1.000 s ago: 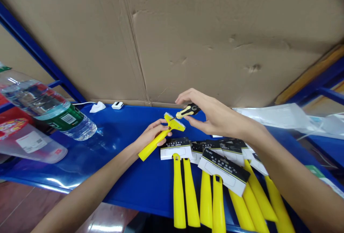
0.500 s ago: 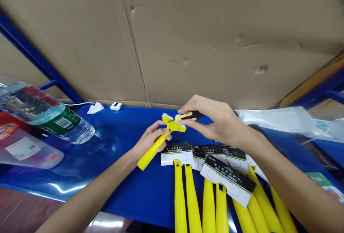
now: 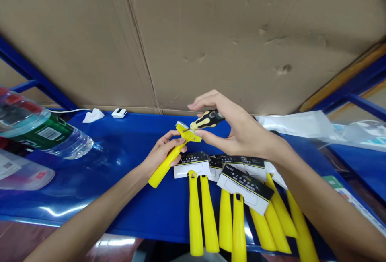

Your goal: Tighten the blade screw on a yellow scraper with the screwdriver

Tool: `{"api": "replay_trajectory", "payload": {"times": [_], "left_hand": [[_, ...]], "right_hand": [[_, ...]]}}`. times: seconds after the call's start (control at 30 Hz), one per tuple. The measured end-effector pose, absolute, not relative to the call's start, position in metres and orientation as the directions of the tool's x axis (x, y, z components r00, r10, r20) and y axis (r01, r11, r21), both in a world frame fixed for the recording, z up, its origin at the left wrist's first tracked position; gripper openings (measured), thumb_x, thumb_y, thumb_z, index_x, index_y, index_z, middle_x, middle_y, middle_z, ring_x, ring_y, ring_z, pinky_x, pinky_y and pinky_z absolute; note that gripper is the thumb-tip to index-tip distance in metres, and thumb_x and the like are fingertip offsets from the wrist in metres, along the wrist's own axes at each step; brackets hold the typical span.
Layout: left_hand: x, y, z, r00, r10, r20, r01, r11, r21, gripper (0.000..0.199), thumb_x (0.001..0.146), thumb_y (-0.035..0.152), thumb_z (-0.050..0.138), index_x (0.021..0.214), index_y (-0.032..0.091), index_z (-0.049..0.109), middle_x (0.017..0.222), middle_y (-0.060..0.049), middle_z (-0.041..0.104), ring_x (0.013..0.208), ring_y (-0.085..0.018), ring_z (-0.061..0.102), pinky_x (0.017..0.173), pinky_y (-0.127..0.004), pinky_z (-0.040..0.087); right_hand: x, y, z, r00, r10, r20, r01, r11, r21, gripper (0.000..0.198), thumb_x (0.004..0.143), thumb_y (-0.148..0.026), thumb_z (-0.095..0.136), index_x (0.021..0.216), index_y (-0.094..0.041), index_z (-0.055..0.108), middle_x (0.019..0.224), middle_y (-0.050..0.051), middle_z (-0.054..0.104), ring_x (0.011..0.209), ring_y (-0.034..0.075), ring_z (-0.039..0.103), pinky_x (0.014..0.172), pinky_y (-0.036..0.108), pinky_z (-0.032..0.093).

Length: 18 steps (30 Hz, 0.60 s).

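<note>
Left grip [image 3: 161, 151] pinches yellow scraper [image 3: 167, 163] above tabletop [image 3: 132, 137]; right grip [image 3: 237, 133], pinching screwdriver [image 3: 208, 120] half-second ago, now spread loosely around it. I read "-001" on printed card [image 3: 245, 189] at yellow handle [image 3: 239, 230].

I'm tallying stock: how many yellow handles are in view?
9: one yellow handle in the left hand; on the blue surface, two leftmost, two central, four rightmost. More may be hidden.

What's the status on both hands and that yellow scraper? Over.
Left hand gripping yellow scraper by handle. Right hand open around screwdriver, shaft at scraper head. Carded yellow handles close by, not in the way.
</note>
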<state>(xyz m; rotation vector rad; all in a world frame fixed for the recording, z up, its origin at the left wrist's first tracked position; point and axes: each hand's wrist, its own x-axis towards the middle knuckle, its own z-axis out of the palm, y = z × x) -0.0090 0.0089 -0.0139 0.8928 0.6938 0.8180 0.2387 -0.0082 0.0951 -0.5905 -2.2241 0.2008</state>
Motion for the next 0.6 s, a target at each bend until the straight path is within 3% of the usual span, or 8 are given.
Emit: {"api": "replay_trajectory", "payload": {"times": [0.07, 0.17, 0.23, 0.33, 0.5, 0.6], "left_hand": [[-0.0083, 0.0079, -0.0143, 0.512, 0.840, -0.178, -0.312, 0.375, 0.873, 0.042, 0.091, 0.036, 0.090, 0.114, 0.023, 0.058, 0.074, 0.002, 0.069, 0.037, -0.007, 0.053, 0.035, -0.015, 0.034], [-0.0079, 0.0066, -0.0138, 0.511, 0.843, -0.170, -0.302, 0.362, 0.882, 0.040, 0.092, 0.036, 0.089, 0.114, 0.023, 0.058, 0.074, 0.002, 0.069, 0.037, -0.007, 0.053, 0.035, -0.015, 0.035], [-0.0078, 0.0063, -0.0131, 0.502, 0.847, -0.173, -0.301, 0.359, 0.883, 0.041, 0.091, 0.036, 0.089, 0.113, 0.023, 0.057, 0.073, 0.002, 0.068, 0.037, -0.007, 0.052, 0.035, -0.015, 0.034], [-0.0078, 0.0068, -0.0122, 0.477, 0.860, -0.181, -0.314, 0.359, 0.879, 0.043, 0.089, 0.035, 0.090, 0.112, 0.023, 0.056, 0.073, 0.002, 0.068, 0.038, -0.006, 0.051, 0.035, -0.014, 0.035], [-0.0077, 0.0064, -0.0125, 0.480, 0.860, -0.176, -0.318, 0.357, 0.878, 0.044, 0.089, 0.034, 0.091, 0.112, 0.024, 0.055, 0.075, 0.003, 0.068, 0.038, -0.006, 0.050, 0.034, -0.014, 0.035], [-0.0063, 0.0046, -0.0120, 0.494, 0.850, -0.181, -0.307, 0.366, 0.879, 0.043, 0.090, 0.035, 0.090, 0.112, 0.023, 0.056, 0.075, 0.003, 0.068, 0.037, -0.007, 0.051, 0.034, -0.015, 0.035]], "right_hand": [[0.2372, -0.0081, 0.0935, -0.561, 0.458, 0.689, 0.304, 0.889, -0.344, 0.034, 0.106, -0.022, 0.070, 0.139, -0.023, 0.061, 0.131, 0.010, 0.074, 0.120, 0.024, 0.072, 0.104, 0.043, 0.060], [0.2360, -0.0064, 0.0910, -0.503, 0.397, 0.768, 0.317, 0.911, -0.264, 0.021, 0.106, -0.024, 0.071, 0.127, -0.024, 0.067, 0.108, 0.004, 0.076, 0.097, 0.020, 0.074, 0.090, 0.039, 0.063], [0.2365, -0.0061, 0.0917, -0.516, 0.415, 0.749, 0.345, 0.901, -0.262, 0.023, 0.104, -0.026, 0.074, 0.126, -0.022, 0.066, 0.114, 0.007, 0.075, 0.103, 0.023, 0.074, 0.093, 0.042, 0.063], [0.2386, -0.0071, 0.0948, -0.570, 0.485, 0.664, 0.329, 0.875, -0.357, 0.032, 0.105, -0.024, 0.071, 0.135, -0.020, 0.061, 0.135, 0.014, 0.071, 0.124, 0.026, 0.071, 0.106, 0.045, 0.060], [0.2414, -0.0067, 0.0945, -0.496, 0.467, 0.732, 0.391, 0.873, -0.292, 0.021, 0.105, -0.034, 0.075, 0.121, -0.022, 0.066, 0.112, 0.007, 0.078, 0.101, 0.023, 0.076, 0.094, 0.040, 0.063], [0.2425, -0.0067, 0.0935, -0.503, 0.528, 0.684, 0.405, 0.843, -0.353, 0.032, 0.103, -0.034, 0.076, 0.130, -0.023, 0.062, 0.131, 0.012, 0.073, 0.117, 0.026, 0.073, 0.100, 0.044, 0.063]]}}
